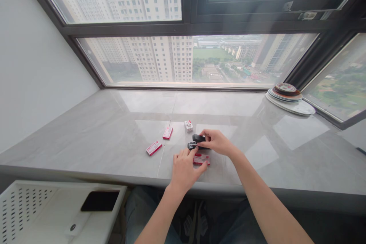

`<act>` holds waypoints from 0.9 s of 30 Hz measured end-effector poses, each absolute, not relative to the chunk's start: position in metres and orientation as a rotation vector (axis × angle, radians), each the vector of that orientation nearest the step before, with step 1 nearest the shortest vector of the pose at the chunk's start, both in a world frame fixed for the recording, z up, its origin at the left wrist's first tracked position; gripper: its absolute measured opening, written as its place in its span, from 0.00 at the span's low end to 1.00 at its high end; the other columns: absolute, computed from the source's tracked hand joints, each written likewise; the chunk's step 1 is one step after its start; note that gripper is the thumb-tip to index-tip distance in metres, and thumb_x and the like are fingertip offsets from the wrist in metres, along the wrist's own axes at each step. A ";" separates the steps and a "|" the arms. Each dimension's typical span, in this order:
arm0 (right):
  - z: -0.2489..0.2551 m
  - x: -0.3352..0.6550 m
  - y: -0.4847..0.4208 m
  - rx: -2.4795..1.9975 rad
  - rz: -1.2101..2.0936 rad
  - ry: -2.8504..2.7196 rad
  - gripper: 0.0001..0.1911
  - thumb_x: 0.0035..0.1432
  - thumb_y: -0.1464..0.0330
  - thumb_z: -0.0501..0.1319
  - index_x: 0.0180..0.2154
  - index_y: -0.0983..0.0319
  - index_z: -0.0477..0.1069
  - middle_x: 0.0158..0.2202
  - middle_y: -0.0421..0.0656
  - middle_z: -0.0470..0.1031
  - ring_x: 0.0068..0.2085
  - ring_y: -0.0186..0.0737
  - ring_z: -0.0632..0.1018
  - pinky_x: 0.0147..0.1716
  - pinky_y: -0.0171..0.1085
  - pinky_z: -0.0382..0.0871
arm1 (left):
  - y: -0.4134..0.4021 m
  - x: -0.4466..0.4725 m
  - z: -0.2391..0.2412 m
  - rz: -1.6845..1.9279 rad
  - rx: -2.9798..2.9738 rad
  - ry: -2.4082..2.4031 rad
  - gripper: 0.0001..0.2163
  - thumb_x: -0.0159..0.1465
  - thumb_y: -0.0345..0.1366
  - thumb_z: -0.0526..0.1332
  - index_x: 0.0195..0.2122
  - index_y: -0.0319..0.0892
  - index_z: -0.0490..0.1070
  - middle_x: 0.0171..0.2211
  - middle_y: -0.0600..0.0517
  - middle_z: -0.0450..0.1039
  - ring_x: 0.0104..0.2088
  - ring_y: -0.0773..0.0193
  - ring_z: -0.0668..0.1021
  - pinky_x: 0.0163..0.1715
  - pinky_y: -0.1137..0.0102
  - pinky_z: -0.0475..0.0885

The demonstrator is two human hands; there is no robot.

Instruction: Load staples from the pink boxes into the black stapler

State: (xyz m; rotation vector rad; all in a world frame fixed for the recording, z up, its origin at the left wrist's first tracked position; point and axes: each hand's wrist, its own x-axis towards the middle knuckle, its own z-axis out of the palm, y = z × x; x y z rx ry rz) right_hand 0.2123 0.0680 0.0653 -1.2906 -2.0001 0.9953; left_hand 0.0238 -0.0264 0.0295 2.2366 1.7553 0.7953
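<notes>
A black stapler (196, 142) lies on the grey stone window sill (100, 137). My right hand (217, 142) is closed over its right end, fingers curled round it. My left hand (184, 167) rests just in front, fingertips pinching a small red and white staple box (201, 159) against the sill. Three more staple boxes lie to the left and behind: one flat (154, 148), one flat (167, 133), one standing (188, 125).
A stack of round plates (288, 97) sits at the sill's far right corner. A white perforated cart top (34, 213) with a black phone (100, 201) stands low on the left. Large windows back the sill; a white wall runs along the left.
</notes>
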 end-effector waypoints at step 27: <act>0.051 0.208 0.065 -1.426 0.790 -2.103 0.13 0.57 0.59 0.66 0.42 0.57 0.77 0.24 0.33 0.68 0.28 0.35 0.71 0.30 0.34 0.57 | 0.015 -0.125 0.032 0.891 2.163 1.785 0.10 0.62 0.44 0.65 0.41 0.48 0.74 0.66 0.52 0.67 0.61 0.52 0.75 0.54 0.64 0.74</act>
